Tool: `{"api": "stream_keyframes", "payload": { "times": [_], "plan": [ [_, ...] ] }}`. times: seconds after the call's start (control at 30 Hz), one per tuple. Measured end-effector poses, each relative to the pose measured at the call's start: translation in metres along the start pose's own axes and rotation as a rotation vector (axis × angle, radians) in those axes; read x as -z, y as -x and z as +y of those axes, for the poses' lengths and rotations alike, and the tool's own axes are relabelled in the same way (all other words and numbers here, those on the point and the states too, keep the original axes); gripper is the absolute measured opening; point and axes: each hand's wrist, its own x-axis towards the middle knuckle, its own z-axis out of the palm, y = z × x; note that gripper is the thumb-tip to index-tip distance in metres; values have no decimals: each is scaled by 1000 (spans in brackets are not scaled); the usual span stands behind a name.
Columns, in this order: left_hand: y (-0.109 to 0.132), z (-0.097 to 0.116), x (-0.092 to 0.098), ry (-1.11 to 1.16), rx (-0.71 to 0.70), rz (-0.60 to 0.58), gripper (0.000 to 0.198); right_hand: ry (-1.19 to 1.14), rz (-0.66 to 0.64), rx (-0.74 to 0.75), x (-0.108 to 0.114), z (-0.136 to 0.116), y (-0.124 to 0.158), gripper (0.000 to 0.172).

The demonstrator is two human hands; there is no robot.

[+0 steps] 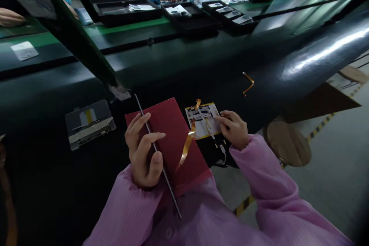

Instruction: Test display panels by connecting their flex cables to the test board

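Note:
My left hand point(143, 153) grips the edge of a thin flat panel point(173, 138) with a dark red face, holding it tilted against my pink coat. A gold flex ribbon point(186, 145) hangs across the red face from a small circuit board point(203, 120) with a yellow border at the panel's right side. My right hand point(234, 128) is curled with its fingertips pinched on the board's right edge.
A grey metal part point(88, 123) lies on the dark conveyor to the left. A loose gold strip point(248, 83) lies on the belt at the right. Black trays point(127, 10) with parts sit across the line, where people in blue coats work. A round stool point(288, 144) stands at the right.

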Motion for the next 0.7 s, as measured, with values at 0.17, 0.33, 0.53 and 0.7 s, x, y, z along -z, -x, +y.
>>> {"api": "stream_keyframes", "payload": {
  "times": [0.17,0.33,0.53,0.7],
  "plan": [
    [-1,1,-1,-7,1,-5,33,38,-19,17,2,-2,0,26],
    [-2,6,-1,-31,16,-31,34,-15,-53,1,1,1,1,28],
    [-3,14,-3,-66,79,-73,32,-80,-79,-52,-5,9,7,30],
    [-1,12,-5,-19,106,-54,34,-77,-68,-31,-8,15,6,30]
  ]
}}
